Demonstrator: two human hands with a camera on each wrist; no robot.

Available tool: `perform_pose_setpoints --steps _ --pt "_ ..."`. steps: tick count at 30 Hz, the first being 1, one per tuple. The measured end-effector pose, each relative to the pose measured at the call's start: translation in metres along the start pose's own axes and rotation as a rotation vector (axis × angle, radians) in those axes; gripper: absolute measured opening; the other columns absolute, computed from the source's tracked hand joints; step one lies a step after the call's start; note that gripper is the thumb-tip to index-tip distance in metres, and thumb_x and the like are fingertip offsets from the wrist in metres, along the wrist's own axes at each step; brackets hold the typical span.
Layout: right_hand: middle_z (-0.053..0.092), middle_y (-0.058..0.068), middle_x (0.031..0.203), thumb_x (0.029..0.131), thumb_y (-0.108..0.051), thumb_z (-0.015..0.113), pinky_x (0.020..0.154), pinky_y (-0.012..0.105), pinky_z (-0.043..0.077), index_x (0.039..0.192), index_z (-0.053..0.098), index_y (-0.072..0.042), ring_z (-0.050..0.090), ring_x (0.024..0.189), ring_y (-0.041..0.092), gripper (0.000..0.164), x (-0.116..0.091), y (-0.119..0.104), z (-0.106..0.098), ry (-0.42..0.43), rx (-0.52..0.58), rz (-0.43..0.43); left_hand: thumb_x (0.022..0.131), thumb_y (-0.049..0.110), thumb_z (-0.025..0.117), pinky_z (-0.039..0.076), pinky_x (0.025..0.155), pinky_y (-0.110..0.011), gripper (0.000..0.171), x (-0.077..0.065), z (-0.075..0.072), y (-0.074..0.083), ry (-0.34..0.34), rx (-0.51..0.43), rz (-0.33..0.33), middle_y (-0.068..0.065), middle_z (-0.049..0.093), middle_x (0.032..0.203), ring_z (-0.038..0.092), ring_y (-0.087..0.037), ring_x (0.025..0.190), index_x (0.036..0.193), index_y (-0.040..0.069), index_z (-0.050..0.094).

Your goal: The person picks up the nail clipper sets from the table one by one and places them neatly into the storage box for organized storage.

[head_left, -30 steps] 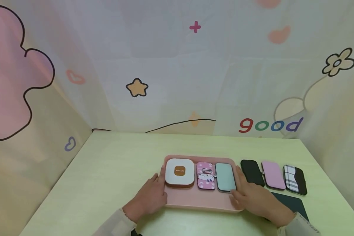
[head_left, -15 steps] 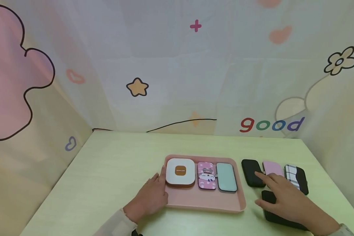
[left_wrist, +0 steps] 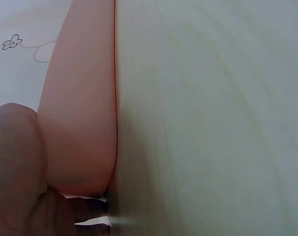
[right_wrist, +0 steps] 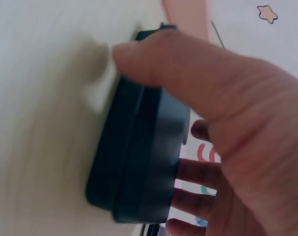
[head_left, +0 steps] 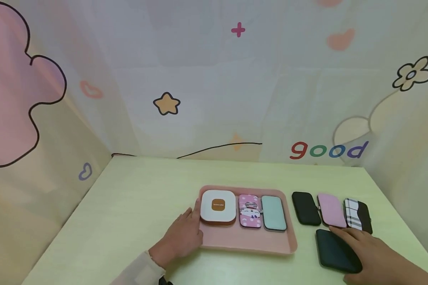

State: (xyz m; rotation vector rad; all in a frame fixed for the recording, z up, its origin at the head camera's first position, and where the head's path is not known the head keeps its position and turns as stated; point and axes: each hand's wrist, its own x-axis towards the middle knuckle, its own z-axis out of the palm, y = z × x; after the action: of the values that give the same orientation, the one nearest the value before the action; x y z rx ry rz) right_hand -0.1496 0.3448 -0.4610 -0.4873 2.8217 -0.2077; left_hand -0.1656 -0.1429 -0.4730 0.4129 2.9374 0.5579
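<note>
Left hand [head_left: 183, 237], fingers straight, touched the pink rectangular tray [head_left: 247, 242]; right of it, right hand [head_left: 374, 257] spanned a black oblong case [head_left: 334, 252], grip unclear.

Right hand [right_wrist: 237, 115] around a dark case [right_wrist: 139, 152] — thumb across one end, fingers at its far side — pale tabletop [right_wrist: 36, 147] alongside, pink tray [right_wrist: 188, 17] at top, coloured lettering [right_wrist: 203, 153] between fingers, orange star [right_wrist: 267, 14] on white backdrop [right_wrist: 291, 42].

Tabletop [head_left: 128, 202], pale yellow-green. Backdrop [head_left: 214, 67], pale, apparently cloth: printed star [head_left: 167, 103], outlined flower [head_left: 412, 74], pink cloud-like shape [head_left: 10, 87], coloured "good" lettering [head_left: 329, 150].
</note>
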Motion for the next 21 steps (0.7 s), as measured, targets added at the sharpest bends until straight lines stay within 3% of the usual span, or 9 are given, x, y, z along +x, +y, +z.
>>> perform_pose_setpoints --steps 3,8,16,21 --pt "0.048 0.019 0.143 0.059 -0.058 0.088 0.082 0.061 0.054 0.151 0.042 -0.022 0.055 0.111 0.036 0.109 0.004 0.004 0.0 -0.092 0.061 0.076 0.095 0.019 0.045 0.033 0.115 -0.056 0.078 0.0 0.002 -0.001 0.0 0.002 0.005 -0.018 0.046 0.152 0.036 -0.04 0.145 0.16 0.0 0.006" --pt "0.046 0.022 0.146 0.06 -0.057 0.089 0.082 0.064 0.054 0.152 0.041 -0.025 0.054 0.112 0.038 0.109 0.009 0.008 0.0 -0.164 0.121 0.161 0.095 0.019 0.045 0.034 0.115 -0.056 0.079 0.002 0.004 -0.001 0.001 0.013 0.009 -0.019 0.046 0.152 0.036 -0.041 0.145 0.16 0.0 0.005" --pt "0.05 0.021 0.143 0.06 -0.062 0.087 0.079 0.063 0.055 0.15 0.046 -0.026 0.056 0.109 0.035 0.105 0.014 0.004 -0.001 -0.158 0.103 0.167 0.096 0.02 0.044 0.033 0.116 -0.055 0.078 0.002 0.0 0.002 -0.005 0.019 -0.002 -0.016 0.042 0.156 0.035 -0.039 0.146 0.16 0.0 0.005" --pt "0.054 0.017 0.14 0.062 -0.064 0.084 0.082 0.06 0.056 0.147 0.049 -0.023 0.057 0.113 0.034 0.101 0.012 -0.003 -0.006 -0.083 0.042 0.089 0.096 0.02 0.045 0.035 0.114 -0.056 0.077 -0.001 0.0 0.001 0.005 0.027 0.003 -0.018 0.045 0.153 0.037 -0.041 0.144 0.159 -0.002 0.007"
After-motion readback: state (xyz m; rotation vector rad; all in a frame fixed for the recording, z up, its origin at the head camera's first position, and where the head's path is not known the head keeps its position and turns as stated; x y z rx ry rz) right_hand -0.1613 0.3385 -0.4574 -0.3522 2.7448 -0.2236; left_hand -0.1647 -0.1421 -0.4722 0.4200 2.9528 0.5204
